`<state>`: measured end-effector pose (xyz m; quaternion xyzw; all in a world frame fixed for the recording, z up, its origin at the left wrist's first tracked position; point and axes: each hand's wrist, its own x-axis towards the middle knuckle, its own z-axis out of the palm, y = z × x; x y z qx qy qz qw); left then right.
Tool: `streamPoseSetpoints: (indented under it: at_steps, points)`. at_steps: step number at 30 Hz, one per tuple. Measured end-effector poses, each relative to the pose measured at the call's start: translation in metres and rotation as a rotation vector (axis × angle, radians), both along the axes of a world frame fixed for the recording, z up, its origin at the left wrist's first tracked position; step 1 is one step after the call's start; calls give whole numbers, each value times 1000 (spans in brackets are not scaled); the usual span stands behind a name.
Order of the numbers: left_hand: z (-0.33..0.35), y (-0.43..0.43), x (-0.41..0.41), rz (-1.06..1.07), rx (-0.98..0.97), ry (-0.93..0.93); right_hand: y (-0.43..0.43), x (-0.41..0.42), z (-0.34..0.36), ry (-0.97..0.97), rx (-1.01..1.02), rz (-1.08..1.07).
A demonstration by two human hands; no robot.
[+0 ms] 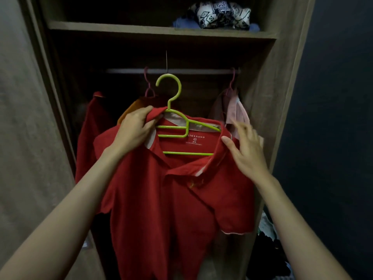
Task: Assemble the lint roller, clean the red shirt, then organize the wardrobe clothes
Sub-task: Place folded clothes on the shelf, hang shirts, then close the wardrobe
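Left hand [134, 128] is clamped on the red polo shirt [171, 199] collar and the green hanger [177, 126] shoulder; right hand [245, 150] is spread open, thumb touching the collar's far side, motion-blurred. Likely step: rehanging. Collar should be squared on both hanger arms first, then the hook lifted to the rail [171, 71] above the left hand. Wooden wardrobe [260, 35] is dim; hung clothes sit behind, a patterned bundle [221, 15] on the shelf above.

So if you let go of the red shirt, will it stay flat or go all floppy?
Probably floppy: the red shirt already sags in folds below the green hanger. It looks light, since the left hand seems to hold it up by pinching just the collar. It might slide off, because the right hand only touches the other shoulder with spread fingers.
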<state>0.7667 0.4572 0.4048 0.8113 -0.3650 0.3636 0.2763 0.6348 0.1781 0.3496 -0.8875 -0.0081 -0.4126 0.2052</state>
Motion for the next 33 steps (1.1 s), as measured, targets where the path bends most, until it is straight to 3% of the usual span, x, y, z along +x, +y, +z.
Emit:
streamPoseSetpoints:
  at_steps: [8,15,20,26,31,33]
  points:
    - [-3,-20,-13,-76,147,-27,27,19,9,-87,-229,24]
    - [0,-12,-19,378,272,-267,-1,0,13,-156,-75,-20]
    - [-17,-47,-38,203,139,-111,-4,-13,14,-132,-41,-47]
    - [-32,-60,-47,-96,144,162,-19,-56,18,-33,50,-39]
    - [-51,-64,-47,-204,-86,279,-37,-93,33,291,271,291]
    - [-55,-67,-49,-208,-108,319,-43,-100,34,319,320,334]
